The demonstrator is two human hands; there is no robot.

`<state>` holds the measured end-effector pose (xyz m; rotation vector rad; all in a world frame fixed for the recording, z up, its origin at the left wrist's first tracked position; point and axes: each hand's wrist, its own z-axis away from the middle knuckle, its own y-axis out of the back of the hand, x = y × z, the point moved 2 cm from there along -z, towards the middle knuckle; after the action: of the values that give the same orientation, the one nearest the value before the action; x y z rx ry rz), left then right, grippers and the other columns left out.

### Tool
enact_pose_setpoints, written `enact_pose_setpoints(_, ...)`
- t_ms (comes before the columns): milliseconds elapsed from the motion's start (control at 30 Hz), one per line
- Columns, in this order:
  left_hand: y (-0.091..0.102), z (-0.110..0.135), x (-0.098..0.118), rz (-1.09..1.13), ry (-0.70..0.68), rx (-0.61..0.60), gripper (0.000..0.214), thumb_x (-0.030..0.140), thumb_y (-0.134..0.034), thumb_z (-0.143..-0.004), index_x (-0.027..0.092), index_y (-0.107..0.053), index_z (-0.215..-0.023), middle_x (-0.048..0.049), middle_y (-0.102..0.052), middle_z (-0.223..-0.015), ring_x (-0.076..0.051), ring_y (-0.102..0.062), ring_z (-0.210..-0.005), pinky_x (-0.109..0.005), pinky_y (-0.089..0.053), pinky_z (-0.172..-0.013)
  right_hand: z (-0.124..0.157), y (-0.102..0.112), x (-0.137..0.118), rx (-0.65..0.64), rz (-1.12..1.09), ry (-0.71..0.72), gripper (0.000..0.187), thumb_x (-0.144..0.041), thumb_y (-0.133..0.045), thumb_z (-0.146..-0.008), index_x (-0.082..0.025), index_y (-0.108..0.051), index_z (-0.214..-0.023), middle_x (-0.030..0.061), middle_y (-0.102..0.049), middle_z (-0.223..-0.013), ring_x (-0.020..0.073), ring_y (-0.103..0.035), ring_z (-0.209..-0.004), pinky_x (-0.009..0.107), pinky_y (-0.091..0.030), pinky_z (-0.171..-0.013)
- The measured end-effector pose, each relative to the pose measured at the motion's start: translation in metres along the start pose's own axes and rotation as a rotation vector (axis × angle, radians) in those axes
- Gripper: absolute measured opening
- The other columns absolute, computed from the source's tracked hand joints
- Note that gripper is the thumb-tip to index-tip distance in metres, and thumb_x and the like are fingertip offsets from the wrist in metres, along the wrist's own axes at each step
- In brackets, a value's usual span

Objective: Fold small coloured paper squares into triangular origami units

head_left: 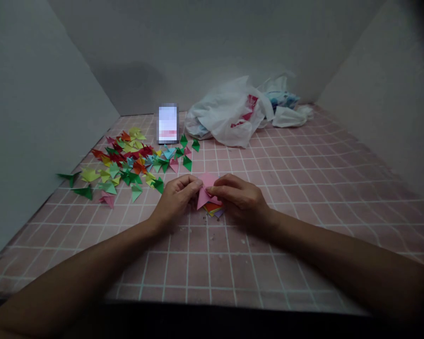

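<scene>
Between my two hands is a pink sheet of origami paper (204, 198), partly folded, with a pointed flap facing me. My left hand (178, 197) pinches its left edge between thumb and fingers. From the other side, my right hand (242, 197) grips the paper near its middle, thumb and forefinger close together. Beneath it a small stack of coloured paper sheets (214, 209) shows orange, yellow and lilac edges. Fingers cover part of the pink paper, so its full shape is hidden.
Many folded paper pieces (127, 162) in green, red, yellow, pink and blue lie at the left. Behind them a lit phone (168, 123) stands upright. White plastic bags (229, 113) rest against the back wall. A pink checked cloth (304, 188) covers the table, with walls on three sides.
</scene>
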<state>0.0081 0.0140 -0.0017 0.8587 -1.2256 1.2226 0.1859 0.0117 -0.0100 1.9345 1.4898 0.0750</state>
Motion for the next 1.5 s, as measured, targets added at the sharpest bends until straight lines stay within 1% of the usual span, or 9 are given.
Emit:
enact_pose_setpoints(167, 0.001, 0.000, 0.001, -0.081, -0.036, 0.004, 0.025, 0.037, -0.070, -0.081, 0.015, -0.060, -0.073, 0.0037, -0.056, -0.056, -0.007, -0.047, -0.048, -0.020, -0.037, -0.049, -0.001, 0.000, -0.002, -0.023, 0.010, 0.035, 0.017, -0.008, -0.055, -0.095, -0.019, -0.065, -0.104, 0.0076, -0.067, -0.092, 0.0170, -0.066, -0.081, 0.027, -0.057, -0.066)
enact_pose_setpoints(533, 0.002, -0.003, 0.001, -0.149, -0.044, -0.095, 0.026, 0.039, -0.067, -0.086, 0.014, -0.064, -0.077, 0.0004, -0.062, -0.057, -0.009, -0.054, -0.051, -0.021, -0.043, -0.053, -0.003, 0.000, 0.002, 0.025, -0.129, -0.131, 0.019, -0.004, -0.052, -0.091, -0.021, -0.060, -0.092, 0.0032, -0.065, -0.087, 0.0159, -0.063, -0.082, 0.029, -0.053, -0.073)
enact_pose_setpoints(667, 0.003, -0.003, 0.003, -0.165, -0.074, -0.071, 0.026, 0.038, -0.069, -0.084, 0.015, -0.064, -0.074, 0.0011, -0.062, -0.057, -0.008, -0.053, -0.050, -0.020, -0.043, -0.052, -0.004, -0.002, 0.004, 0.031, -0.262, -0.366, 0.017, -0.005, -0.054, -0.085, -0.021, -0.059, -0.088, 0.0006, -0.064, -0.084, 0.0144, -0.062, -0.077, 0.029, -0.051, -0.071)
enact_pose_setpoints(833, 0.003, -0.003, 0.007, -0.223, -0.169, -0.027, 0.022, 0.035, -0.069, -0.084, 0.015, -0.065, -0.075, 0.0015, -0.062, -0.057, -0.009, -0.054, -0.050, -0.020, -0.044, -0.051, -0.004, -0.009, 0.007, 0.024, -0.810, -0.822, 0.023, -0.014, -0.060, -0.081, -0.024, -0.054, -0.101, -0.0046, -0.065, -0.072, 0.0126, -0.064, -0.058, 0.025, -0.054, -0.055)
enact_pose_setpoints(900, 0.003, -0.004, 0.009, -0.245, -0.192, -0.020, 0.021, 0.034, -0.069, -0.083, 0.016, -0.064, -0.075, 0.0017, -0.062, -0.056, -0.009, -0.055, -0.050, -0.020, -0.045, -0.051, -0.005, -0.011, 0.007, 0.015, -0.943, -0.914, 0.022, -0.018, -0.062, -0.082, -0.023, -0.053, -0.101, -0.0062, -0.065, -0.066, 0.0121, -0.064, -0.053, 0.024, -0.054, -0.052)
enact_pose_setpoints(1200, 0.003, -0.003, 0.011, -0.360, -0.243, -0.028, 0.017, 0.031, -0.067, -0.083, 0.017, -0.063, -0.075, 0.0028, -0.061, -0.058, -0.009, -0.053, -0.051, -0.020, -0.043, -0.051, -0.005, -0.007, 0.010, 0.022, -1.061, -0.925, 0.017, -0.024, -0.062, -0.086, -0.021, -0.054, -0.101, -0.0049, -0.069, -0.061, 0.0126, -0.067, -0.052, 0.024, -0.056, -0.055)
enact_pose_setpoints(1333, 0.006, -0.003, 0.010, -0.463, -0.302, 0.010, 0.016, 0.029, -0.066, -0.085, 0.017, -0.062, -0.075, 0.0028, -0.060, -0.060, -0.009, -0.053, -0.051, -0.020, -0.041, -0.051, -0.006, -0.006, 0.010, -0.006, -1.076, -0.997, 0.016, -0.034, -0.056, -0.093, -0.019, -0.058, -0.100, -0.0011, -0.069, -0.060, 0.0126, -0.068, -0.054, 0.021, -0.052, -0.053)
enact_pose_setpoints(1400, 0.006, -0.002, 0.010, -0.540, -0.347, 0.014, 0.014, 0.027, -0.064, -0.086, 0.018, -0.063, -0.076, 0.0024, -0.061, -0.061, -0.009, -0.052, -0.052, -0.020, -0.040, -0.052, -0.006, -0.006, 0.009, -0.022, -1.044, -1.015, 0.022, -0.040, -0.056, -0.094, -0.018, -0.060, -0.095, -0.0015, -0.066, -0.058, 0.0111, -0.063, -0.050, 0.019, -0.048, -0.049)
enact_pose_setpoints(1500, 0.003, 0.001, 0.012, -0.687, -0.457, 0.028, 0.012, 0.023, -0.064, -0.085, 0.018, -0.065, -0.074, 0.0007, -0.063, -0.065, -0.011, -0.054, -0.057, -0.022, -0.041, -0.056, -0.006, -0.008, 0.006, -0.069, -0.988, -1.005, 0.025, -0.041, -0.064, -0.089, -0.017, -0.062, -0.083, -0.0051, -0.057, -0.052, 0.0066, -0.047, -0.040, 0.017, -0.035, -0.040)
